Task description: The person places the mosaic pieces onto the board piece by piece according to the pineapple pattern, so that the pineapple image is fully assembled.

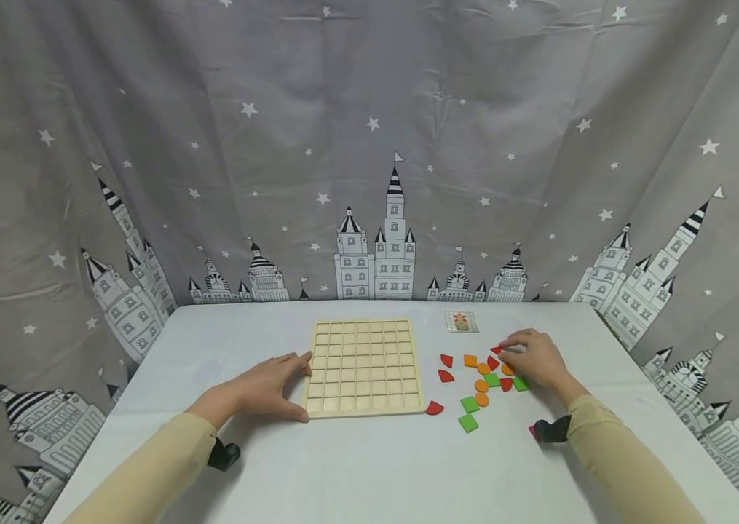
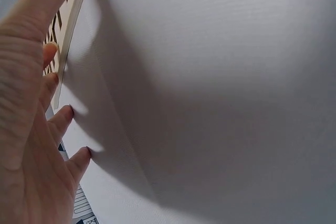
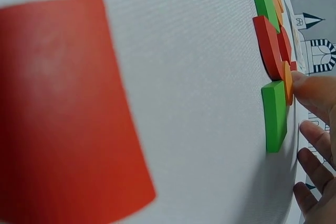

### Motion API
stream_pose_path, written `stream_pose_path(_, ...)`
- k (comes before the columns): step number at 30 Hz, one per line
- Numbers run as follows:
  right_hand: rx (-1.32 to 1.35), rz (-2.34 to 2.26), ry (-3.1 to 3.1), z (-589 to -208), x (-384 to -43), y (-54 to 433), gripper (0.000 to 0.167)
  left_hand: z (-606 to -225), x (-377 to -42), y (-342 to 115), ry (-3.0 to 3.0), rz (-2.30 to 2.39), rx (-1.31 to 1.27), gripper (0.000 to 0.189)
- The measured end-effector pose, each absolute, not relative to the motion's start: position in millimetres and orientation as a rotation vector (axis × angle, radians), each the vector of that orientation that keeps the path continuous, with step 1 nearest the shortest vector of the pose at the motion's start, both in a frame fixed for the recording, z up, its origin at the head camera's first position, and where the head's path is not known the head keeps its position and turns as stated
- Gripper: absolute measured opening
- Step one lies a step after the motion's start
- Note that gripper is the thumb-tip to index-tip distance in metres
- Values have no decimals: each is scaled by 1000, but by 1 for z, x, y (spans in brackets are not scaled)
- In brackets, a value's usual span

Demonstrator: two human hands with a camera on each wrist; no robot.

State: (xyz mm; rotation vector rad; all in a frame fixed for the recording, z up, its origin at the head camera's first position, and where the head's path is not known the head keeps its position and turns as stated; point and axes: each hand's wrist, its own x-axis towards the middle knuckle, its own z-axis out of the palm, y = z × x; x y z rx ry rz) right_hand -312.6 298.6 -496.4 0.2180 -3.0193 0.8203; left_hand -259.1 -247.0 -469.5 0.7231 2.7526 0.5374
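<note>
In the head view a pale wooden grid board (image 1: pixel 364 369) lies on the table. My left hand (image 1: pixel 271 386) rests at its left side, fingers spread, thumb by the near-left corner and fingertips at the edge. To the right, my right hand (image 1: pixel 536 358) reaches over a group of small flat pieces. Its thumb and forefinger pinch a red quarter-circle piece (image 1: pixel 496 350) at the far side of the group. Around it lie an orange round piece (image 1: pixel 507 370), a green square piece (image 1: pixel 521 383) and another red quarter-circle (image 1: pixel 507 384). The right wrist view hides most of the pinched piece.
A small picture card (image 1: pixel 461 322) lies at the back of the table. More red, orange and green pieces spread between board and right hand, among them a green square (image 1: pixel 468 423). One red piece (image 3: pixel 68 114) is close under the right wrist. A grey curtain (image 1: pixel 369 87) hangs behind.
</note>
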Motion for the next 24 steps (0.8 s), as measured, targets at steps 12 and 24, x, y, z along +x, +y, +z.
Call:
stream_pose_path(12,237,826,-3033,-492,-317,303,28,-467,-258,-244,2749,548,664,76)
stream_pose_path(24,170,812,-3075,-497,-316,321,38,-470,-259,-244,2756,556,658,77)
